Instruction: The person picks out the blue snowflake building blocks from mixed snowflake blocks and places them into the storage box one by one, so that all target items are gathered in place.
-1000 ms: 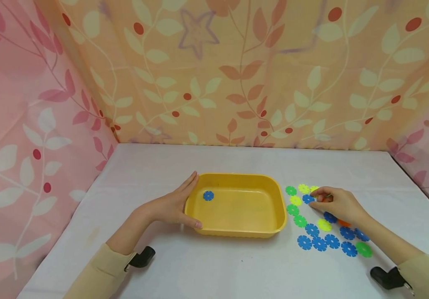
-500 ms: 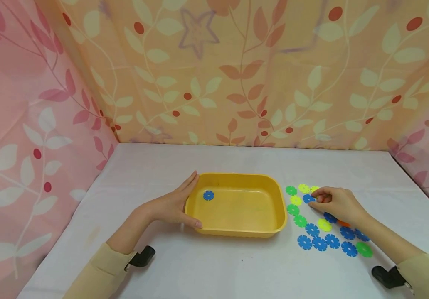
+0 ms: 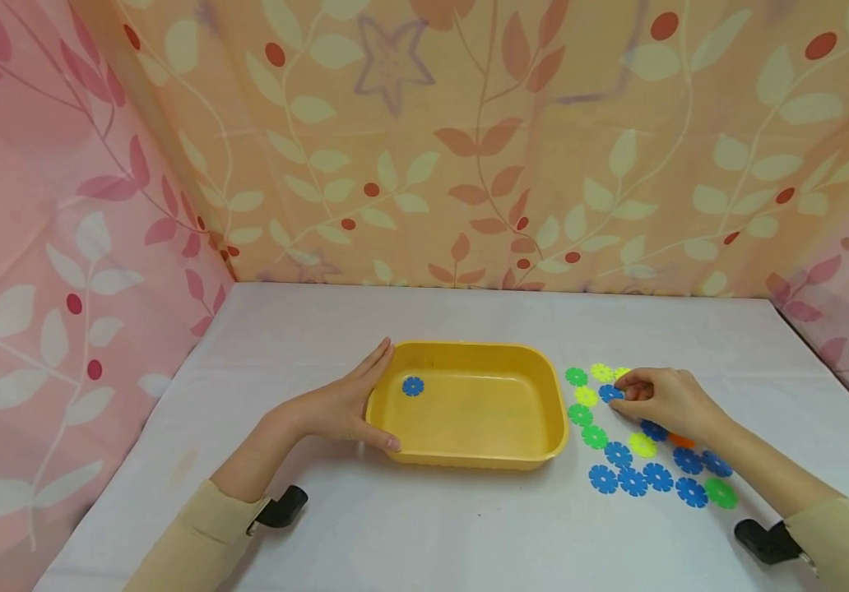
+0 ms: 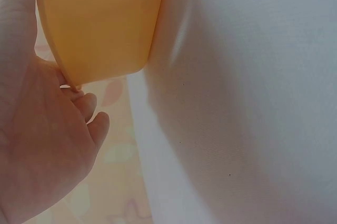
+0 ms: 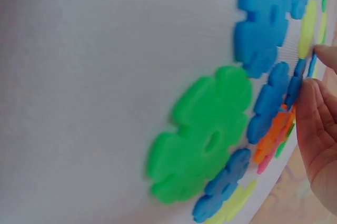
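Observation:
My left hand [image 3: 343, 407] grips the left end of a yellow plastic tub [image 3: 480, 411], thumb over the front left corner and fingers along the left rim. Inside the tub lies one blue snowflake disc [image 3: 413, 386], a flat notched toy piece. To the right, thumb and fingertips of my right hand [image 3: 665, 400] pinch another blue snowflake disc [image 3: 609, 394], which is close over the table and partly covered by the fingers. The right wrist view shows that hand at the far edge of the scattered discs, with a green snowflake disc [image 5: 202, 137] large in front.
Several blue, green, yellow and orange discs lie flat right of the tub, among them a green one [image 3: 593, 436] and a yellow one [image 3: 642, 445]. A white cloth covers the table [image 3: 424, 534]. Patterned curtains [image 3: 469, 164] stand behind it and at both sides.

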Tool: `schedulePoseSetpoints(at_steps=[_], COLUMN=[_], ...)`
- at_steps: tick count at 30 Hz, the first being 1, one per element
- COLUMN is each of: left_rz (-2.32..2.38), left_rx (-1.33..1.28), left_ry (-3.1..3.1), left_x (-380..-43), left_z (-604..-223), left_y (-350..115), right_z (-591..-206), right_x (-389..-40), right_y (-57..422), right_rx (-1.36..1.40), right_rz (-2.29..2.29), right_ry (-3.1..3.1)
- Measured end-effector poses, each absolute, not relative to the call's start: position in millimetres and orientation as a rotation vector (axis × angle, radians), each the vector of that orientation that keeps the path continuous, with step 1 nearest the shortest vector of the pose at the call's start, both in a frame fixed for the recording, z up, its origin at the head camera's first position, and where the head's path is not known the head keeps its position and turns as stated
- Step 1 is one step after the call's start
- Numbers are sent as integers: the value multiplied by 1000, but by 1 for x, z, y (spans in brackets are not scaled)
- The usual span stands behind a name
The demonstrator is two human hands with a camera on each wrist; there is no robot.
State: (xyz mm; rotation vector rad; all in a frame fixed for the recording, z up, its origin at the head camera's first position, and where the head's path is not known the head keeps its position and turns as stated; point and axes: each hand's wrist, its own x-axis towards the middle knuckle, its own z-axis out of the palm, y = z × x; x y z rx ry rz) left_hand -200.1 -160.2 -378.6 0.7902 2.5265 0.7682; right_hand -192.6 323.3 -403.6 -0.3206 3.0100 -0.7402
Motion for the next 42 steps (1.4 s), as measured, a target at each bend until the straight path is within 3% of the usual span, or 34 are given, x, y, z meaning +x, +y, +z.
schedulePoseSetpoints(at_steps=[33,42], left_rz=[759,767], left_rx=[782,787], left_ry=[2534,2533], left_x=[-200,-200], left_z=[-378,-378], left_y=[-160,-160], right_z=[-408,-393], right_x=[-191,-192], right_y=[321,307], right_rx=[-324,-270], right_rz=[-843,-1000], right_ry=[3020,3013])
